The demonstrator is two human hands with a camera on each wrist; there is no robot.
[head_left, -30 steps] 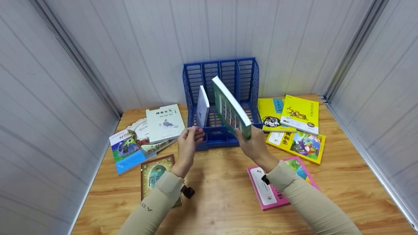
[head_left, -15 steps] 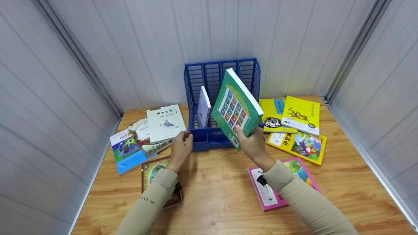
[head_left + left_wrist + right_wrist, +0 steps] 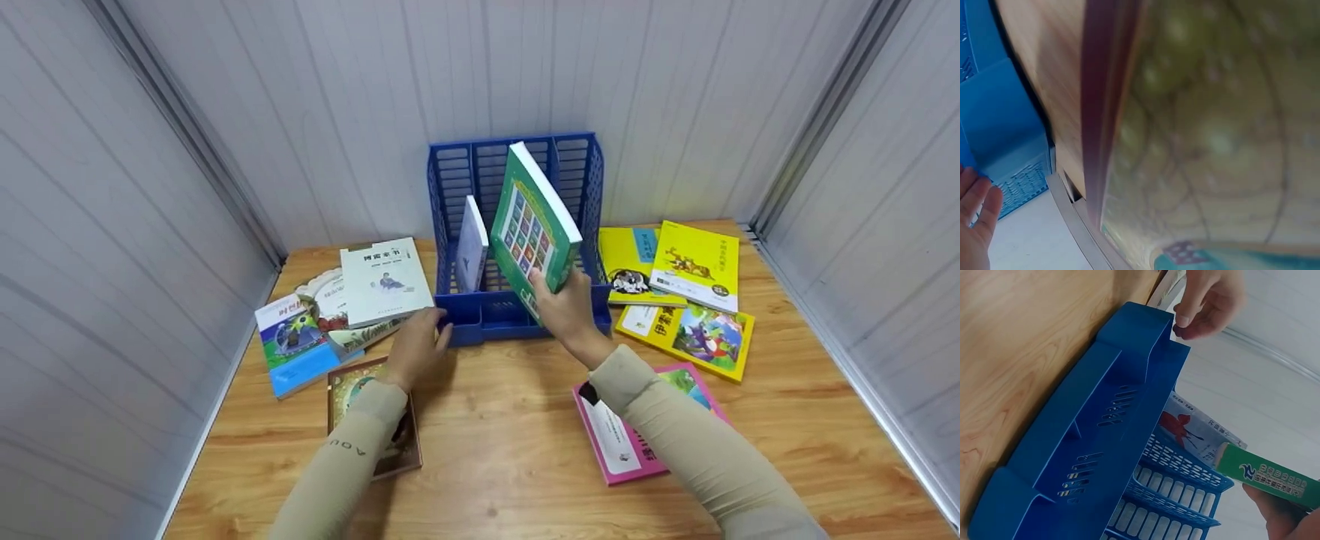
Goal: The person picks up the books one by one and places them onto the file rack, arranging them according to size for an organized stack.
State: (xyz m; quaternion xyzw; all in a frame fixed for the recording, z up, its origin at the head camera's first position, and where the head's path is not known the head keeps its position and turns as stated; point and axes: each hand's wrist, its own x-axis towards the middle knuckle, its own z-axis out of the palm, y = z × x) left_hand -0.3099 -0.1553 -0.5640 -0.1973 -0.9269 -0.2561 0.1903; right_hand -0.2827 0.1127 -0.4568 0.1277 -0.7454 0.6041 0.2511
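Note:
My right hand (image 3: 565, 304) grips a thick green book (image 3: 534, 225) by its lower end, thumb on the cover with small pictures. The book is tilted above the blue book rack (image 3: 517, 300); its green spine (image 3: 1269, 478) shows in the right wrist view. At the rack's front left corner is my left hand (image 3: 417, 341), holding nothing. Its fingers are loosely bent by the rim in the right wrist view; whether they touch it I cannot tell. A thin pale book (image 3: 471, 244) stands upright in the rack's left part. Beneath my left forearm lies a brown-edged book (image 3: 401, 457), partly hidden.
Left of the rack, a white book (image 3: 386, 281) lies over others, beside a blue-and-green book (image 3: 296, 349). On the right are yellow books (image 3: 694, 262) and a yellow-bordered picture book (image 3: 697, 341). A pink book (image 3: 637, 465) is partly under my right forearm. Panel walls enclose the table (image 3: 495, 450).
The green book turned to show its cover, then shifted slightly up and back over the rack. My left hand moved from near the pale book down to the rack's front left corner.

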